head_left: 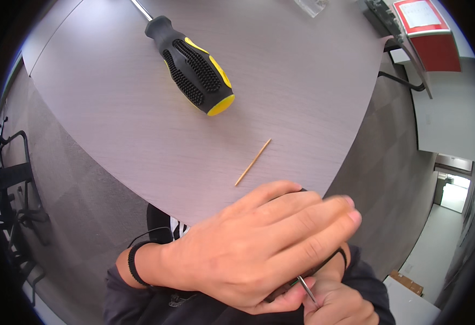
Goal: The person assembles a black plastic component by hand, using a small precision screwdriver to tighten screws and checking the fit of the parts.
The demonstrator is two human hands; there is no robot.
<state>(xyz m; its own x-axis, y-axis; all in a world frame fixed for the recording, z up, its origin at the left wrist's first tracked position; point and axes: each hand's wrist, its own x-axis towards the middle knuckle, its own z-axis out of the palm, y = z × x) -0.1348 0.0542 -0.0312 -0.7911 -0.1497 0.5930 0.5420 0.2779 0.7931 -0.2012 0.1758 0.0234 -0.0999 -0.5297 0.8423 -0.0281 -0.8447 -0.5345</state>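
My left hand [259, 244] reaches in from the lower left, a black band on its wrist. It is curled over a small dark object [280, 292] that is almost fully hidden beneath the palm. Just below it, at the bottom edge, my right hand [337, 306] pinches a thin metal rod [306, 290] whose tip points up under the left hand. Both hands are off the near edge of the grey wood-grain table [302, 108], above my lap.
A black and yellow screwdriver [194, 67] lies on the table's far side. A wooden toothpick [253, 161] lies near the front edge. A clear plastic bag [310, 5] and a red and white box [427, 27] are at the top. A black chair [15, 184] stands at the left.
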